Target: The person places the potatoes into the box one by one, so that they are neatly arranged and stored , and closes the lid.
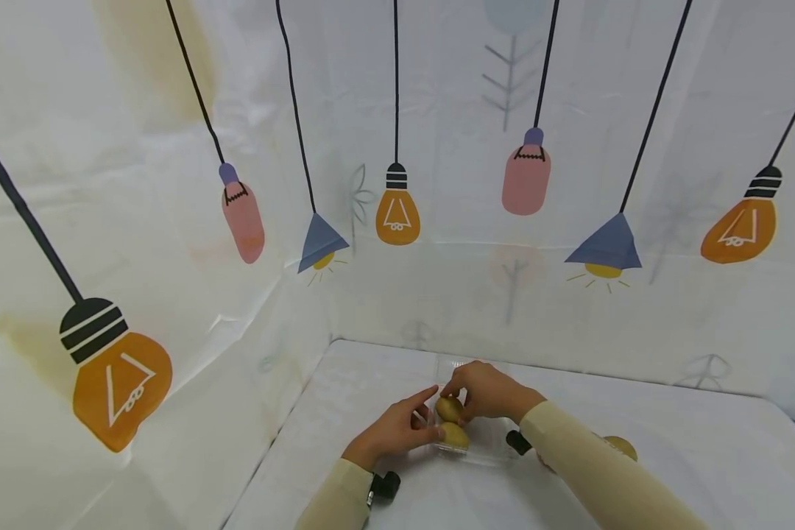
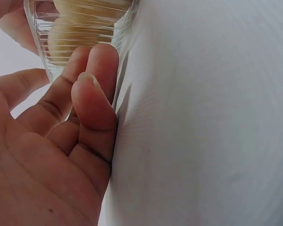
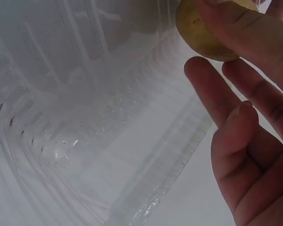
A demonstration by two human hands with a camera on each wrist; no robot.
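Pale yellow sleeves [image 1: 589, 456] are worn with small, rounded black wrist cameras [image 1: 388, 486].

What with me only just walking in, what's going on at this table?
A person's right hand pinches what looks like a potato at the left end of a clear plastic container, beside a second potato. The left hand touches that end. Another yellowish thing, partly hidden, lies on the table beyond the right sleeve.

- Head view: bright, diffuse light; soft shadow on table [image 1: 364, 375] beside right sleeve [image 1: 596, 460].
- Left wrist view: greyer; table surface softly blurred.
- Right wrist view: dull; small glare spots on clear plastic box [image 3: 132, 141].
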